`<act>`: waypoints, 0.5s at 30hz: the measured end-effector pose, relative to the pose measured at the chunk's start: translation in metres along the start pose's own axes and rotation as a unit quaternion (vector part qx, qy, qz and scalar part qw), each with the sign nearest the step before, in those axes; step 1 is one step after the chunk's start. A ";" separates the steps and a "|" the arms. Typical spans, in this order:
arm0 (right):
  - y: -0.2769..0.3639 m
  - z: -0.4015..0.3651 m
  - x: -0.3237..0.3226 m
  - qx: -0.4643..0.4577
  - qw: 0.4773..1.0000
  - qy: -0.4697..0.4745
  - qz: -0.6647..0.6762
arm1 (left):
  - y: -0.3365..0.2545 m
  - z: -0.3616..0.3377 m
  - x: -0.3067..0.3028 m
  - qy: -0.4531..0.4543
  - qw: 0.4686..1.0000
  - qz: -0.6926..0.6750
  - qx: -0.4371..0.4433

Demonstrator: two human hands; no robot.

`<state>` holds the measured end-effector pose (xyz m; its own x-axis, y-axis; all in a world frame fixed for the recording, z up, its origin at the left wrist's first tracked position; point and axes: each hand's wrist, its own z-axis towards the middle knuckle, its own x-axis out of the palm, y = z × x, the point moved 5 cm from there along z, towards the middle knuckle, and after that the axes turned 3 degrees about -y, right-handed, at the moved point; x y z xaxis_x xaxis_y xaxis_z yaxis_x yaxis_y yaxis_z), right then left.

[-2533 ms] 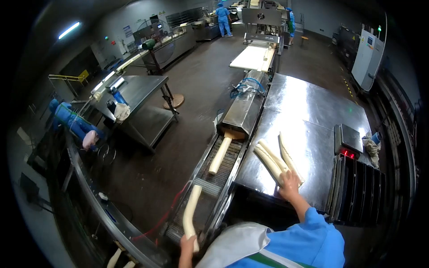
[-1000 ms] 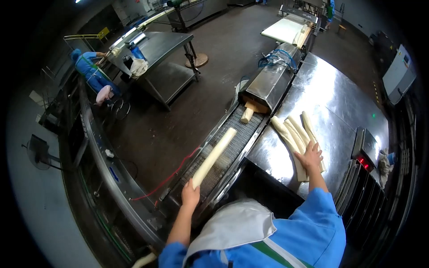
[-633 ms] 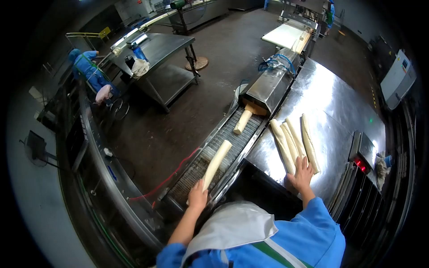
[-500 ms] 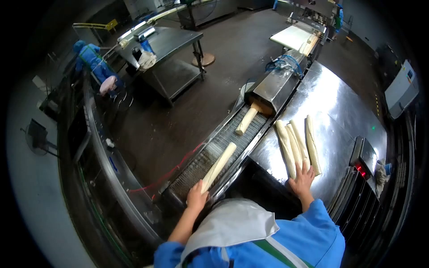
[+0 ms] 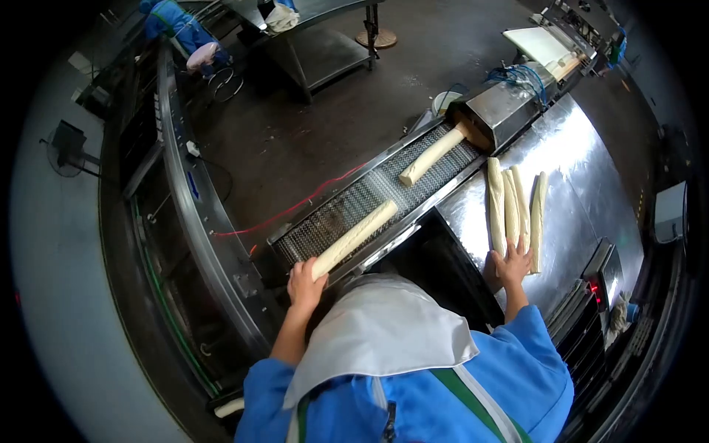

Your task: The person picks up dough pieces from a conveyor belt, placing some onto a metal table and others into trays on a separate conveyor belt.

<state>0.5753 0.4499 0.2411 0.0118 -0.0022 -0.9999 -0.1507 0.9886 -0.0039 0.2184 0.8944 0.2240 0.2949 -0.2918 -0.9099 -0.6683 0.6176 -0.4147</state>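
The left hand (image 5: 304,286) has its grip curled around the near end of a long, cream-coloured, cylindrical dough-like roll (image 5: 358,236), thumb and fingers pinching it. That roll reaches lengthwise over a grey metal mesh conveyor belt (image 5: 325,221), close to the near rail; whether its whole underside touches the mesh cannot be told. Ahead of it, with a gap between, a second cream roll (image 5: 436,159) lies on the mesh, its far end at the mouth of a shiny steel housing (image 5: 517,96).

The right hand (image 5: 513,266) has its grip spread, laid over the near ends of a group of four cream rolls (image 5: 511,207) on a polished steel table (image 5: 576,162). The rightmost roll stands a little apart from the others.

The rolls look soft, so light, even pressure should suit both hands better than a squeeze. The held roll is probably best lowered far end first, straight along the belt and clear of the rail and the second roll. The right hand does well resting flat, without denting the ends beneath it.
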 end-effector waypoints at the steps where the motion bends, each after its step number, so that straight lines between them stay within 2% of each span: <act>1: -0.002 0.000 -0.001 0.002 1.000 0.008 0.002 | 0.002 -0.001 -0.004 -0.002 1.000 0.001 -0.005; 3: 0.002 -0.001 -0.003 0.007 1.000 0.020 0.002 | 0.011 -0.003 -0.008 0.045 0.997 -0.035 -0.059; 4: 0.004 0.000 -0.006 0.010 1.000 0.026 -0.011 | 0.018 -0.005 -0.008 0.037 0.996 -0.034 -0.067; 6: 0.003 0.003 -0.003 0.010 0.999 0.023 -0.026 | 0.034 -0.016 0.001 0.028 0.966 -0.227 -0.118; 7: 0.003 0.004 -0.002 0.009 0.999 0.021 -0.040 | 0.034 -0.018 0.004 0.084 0.925 -0.337 -0.157; 8: 0.004 0.004 -0.002 0.010 0.999 0.019 -0.040 | 0.036 -0.020 0.011 0.102 0.878 -0.429 -0.185; 10: 0.008 0.005 -0.003 0.025 0.998 0.035 -0.049 | 0.034 -0.028 0.014 0.160 0.768 -0.553 -0.281; 12: 0.007 0.008 0.005 0.031 0.997 0.039 -0.055 | 0.025 -0.031 -0.003 0.188 0.736 -0.555 -0.341; 14: 0.010 0.012 0.011 0.044 0.996 0.042 -0.061 | 0.017 -0.031 -0.017 0.192 0.699 -0.596 -0.346; 15: 0.011 0.013 0.013 0.059 0.995 0.043 -0.069 | 0.022 -0.031 -0.010 0.210 0.654 -0.642 -0.340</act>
<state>0.5870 0.4629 0.2283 -0.0619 -0.1462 -0.9873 -0.0357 0.9889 -0.1442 0.1797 0.8885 0.2241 0.7931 -0.5140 0.3268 -0.2447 -0.7601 -0.6019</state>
